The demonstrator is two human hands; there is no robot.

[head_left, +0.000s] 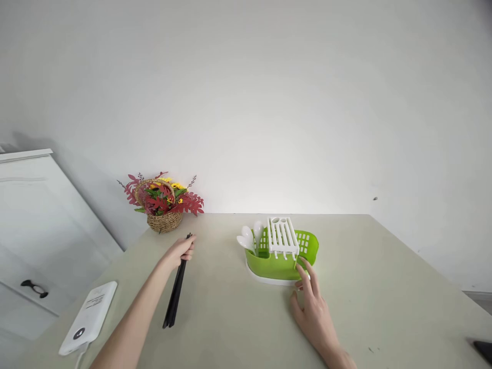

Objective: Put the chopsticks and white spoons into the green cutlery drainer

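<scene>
Several black chopsticks (pixel 177 294) are bunched in my left hand (pixel 182 251), its fingers wrapped round their upper end; the thicker ends point toward me. My right hand (pixel 312 307) has its fingers apart, with the fingertips at the front right side of a green utensil holder (pixel 274 266); whether they press on it I cannot tell. The holder has a white base and a white slotted rack (pixel 282 237) across its top. White spoons (pixel 249 237) stand in the holder's left compartment, bowls up.
At the back left of the table (pixel 230 318) sits a wicker basket (pixel 165 223) of red leaves and yellow flowers. A white power bank (pixel 89 316) with a cable lies at the left edge, near a white cabinet (pixel 49 230). A dark object (pixel 483 349) shows at far right.
</scene>
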